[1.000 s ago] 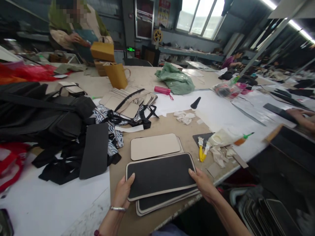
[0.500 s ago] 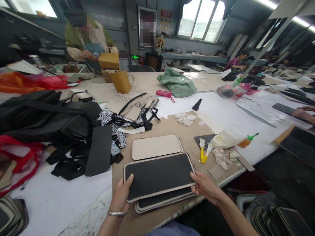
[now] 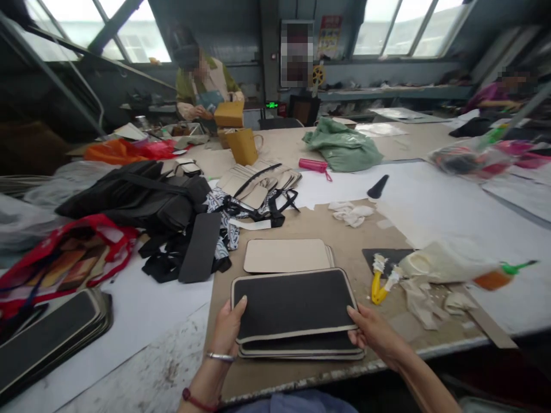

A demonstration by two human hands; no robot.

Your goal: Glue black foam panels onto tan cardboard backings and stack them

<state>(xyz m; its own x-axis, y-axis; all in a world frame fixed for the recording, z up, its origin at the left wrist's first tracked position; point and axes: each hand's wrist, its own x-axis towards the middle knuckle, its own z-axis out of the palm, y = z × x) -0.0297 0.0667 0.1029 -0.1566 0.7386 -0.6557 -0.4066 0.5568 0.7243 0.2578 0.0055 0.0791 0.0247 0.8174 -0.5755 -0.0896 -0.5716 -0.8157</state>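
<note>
Both my hands grip a flat black panel with a tan border (image 3: 295,304), lifted slightly above a stack of like panels (image 3: 301,348) at the table's near edge. My left hand (image 3: 228,332) holds its left end, thumb on top. Its right end sits in my right hand (image 3: 374,332). Just beyond lies a short stack of tan panels (image 3: 286,256).
A yellow-handled brush (image 3: 377,281), a glue bottle (image 3: 456,267) and rag scraps lie to the right. Black bags and straps (image 3: 142,201) pile at left, with a red bag (image 3: 64,252) and more black panels (image 3: 47,335) nearer. A person works at the far end (image 3: 202,86).
The view has swung to the left, bringing the red bag and left panel stack into sight. My hands still hold the top panel, now squarer to the stack below.
</note>
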